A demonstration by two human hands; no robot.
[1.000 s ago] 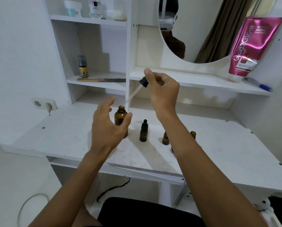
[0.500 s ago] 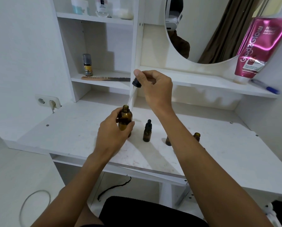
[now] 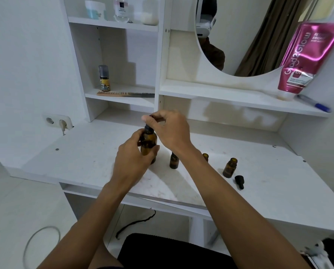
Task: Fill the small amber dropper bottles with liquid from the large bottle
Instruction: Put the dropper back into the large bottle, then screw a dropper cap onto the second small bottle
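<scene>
The large amber bottle (image 3: 148,143) stands on the white vanity top (image 3: 88,156), with my left hand (image 3: 132,158) wrapped around its body. My right hand (image 3: 170,129) pinches the black dropper cap (image 3: 149,129), which now sits in the bottle's neck. To the right stand three small amber bottles: one (image 3: 174,162) partly hidden behind my right forearm, an open one (image 3: 205,156) behind my arm, and an open one (image 3: 230,167) farther right. A loose black dropper cap (image 3: 239,182) lies beside that last bottle.
A pink lotion tube (image 3: 306,59) and a blue pen (image 3: 313,104) rest on the shelf under the round mirror (image 3: 249,35). A comb (image 3: 123,93) and a small spray bottle (image 3: 104,78) sit on the left shelf. A wall socket (image 3: 58,121) is at left.
My right hand has lowered the dropper from above the large bottle down into its neck. My left hand closed around the bottle's body. The camera view shifted slightly.
</scene>
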